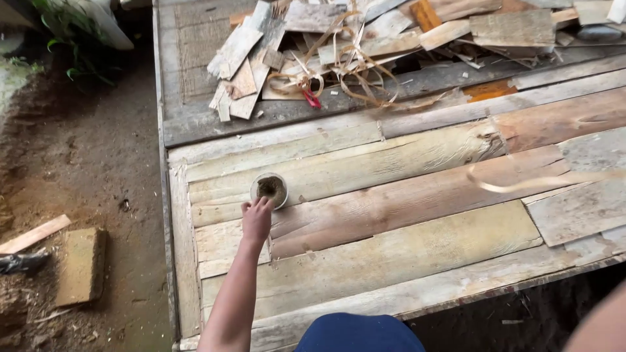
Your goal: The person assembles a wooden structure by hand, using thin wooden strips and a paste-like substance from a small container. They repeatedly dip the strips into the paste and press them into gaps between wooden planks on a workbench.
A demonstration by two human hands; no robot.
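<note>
The left hand (257, 219) touched the rim of a cup (269, 190) on the planks (404, 202), fingers bent. Right hand's state: I cannot tell.

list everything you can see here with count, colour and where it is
small round container: one, pale rim, brown stuff inside, on the planks near their left edge
plank platform: one, weathered tan, grey and reddish boards, fills the middle
wood offcuts: a heap, grey and tan, along the far edge
curled strips: a tangle, light tan, among the offcuts
small red piece: one, under the strips
brick-like block: one, yellowish brown, on the dirt at left
loose slat: one, pale, beside the block
blue cloth: bottom edge
left hand: fingertips at the container's rim
right hand: not in view
</note>
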